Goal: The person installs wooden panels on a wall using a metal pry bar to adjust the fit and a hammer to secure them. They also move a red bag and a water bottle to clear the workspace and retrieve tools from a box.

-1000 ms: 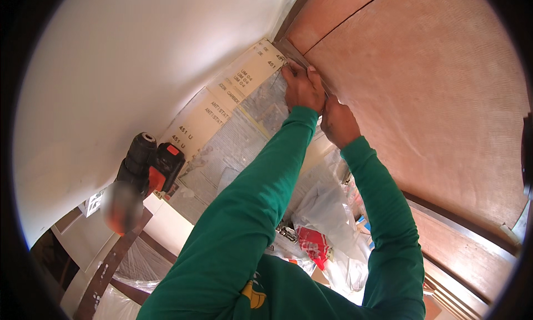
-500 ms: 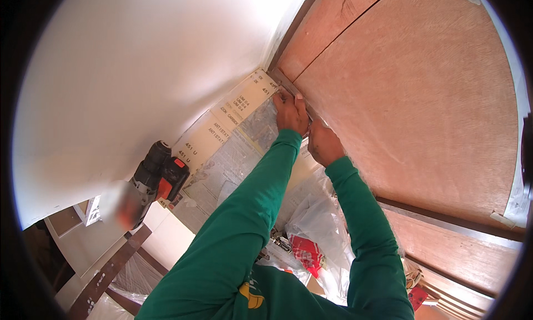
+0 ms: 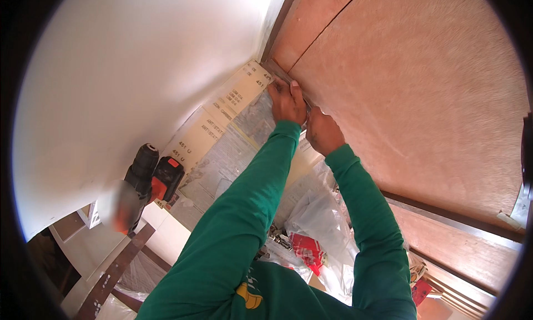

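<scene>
At the far end of a printed cream surface, my left hand [image 3: 287, 102] is closed with bent fingers against the dark brown edge strip [image 3: 280, 71]. Its thumb points toward the wooden panel [image 3: 411, 98]; whatever the fingertips grip is hidden. Just behind it on the right, my right hand [image 3: 323, 130] is closed in a fist beside the same strip. A thin dark part shows between the two hands, too small to name. Beneath my left hand are cream printed sheets [image 3: 222, 106] and a grey, plastic-covered patch [image 3: 256, 120].
A black and orange cordless drill [image 3: 150, 178] stands on the left by the white wall [image 3: 122, 87]. Crumpled clear plastic [image 3: 316, 212] and a red and white packet [image 3: 305, 250] lie between my arms. Brown wooden bars [image 3: 114, 275] cross the lower left.
The view has shifted slightly, so the panel, sheets and drill sit a little differently in it. Both hands keep nearly the same place at the edge strip.
</scene>
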### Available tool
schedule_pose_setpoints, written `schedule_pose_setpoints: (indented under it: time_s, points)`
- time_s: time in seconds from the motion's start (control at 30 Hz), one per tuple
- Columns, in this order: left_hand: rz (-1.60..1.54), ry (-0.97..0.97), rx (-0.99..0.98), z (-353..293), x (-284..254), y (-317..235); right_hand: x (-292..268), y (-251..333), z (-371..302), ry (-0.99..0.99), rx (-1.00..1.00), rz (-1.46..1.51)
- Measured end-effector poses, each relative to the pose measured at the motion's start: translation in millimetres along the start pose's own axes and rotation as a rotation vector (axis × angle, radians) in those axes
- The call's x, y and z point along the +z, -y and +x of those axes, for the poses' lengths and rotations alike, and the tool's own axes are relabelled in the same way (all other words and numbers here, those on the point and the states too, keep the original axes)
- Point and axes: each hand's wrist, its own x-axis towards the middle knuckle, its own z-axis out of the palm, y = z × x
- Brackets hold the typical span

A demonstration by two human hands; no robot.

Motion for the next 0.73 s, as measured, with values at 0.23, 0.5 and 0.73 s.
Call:
schedule_pose_setpoints:
  time_s: [0.23,0.5,0.73]
  points:
    - [0.069,-0.018,-0.016,-0.3,1.9,-2.0,-3.9,7.4,2.9,0.047,0.057,-0.008]
    - [0.110,0.050,-0.103,4.9,2.0,4.9,-1.4,6.0,4.4,0.035,0.013,-0.054]
    - [-0.034,0.057,-0.057,5.7,8.3,29.2,-4.8,22.2,11.1,0.067,0.062,-0.042]
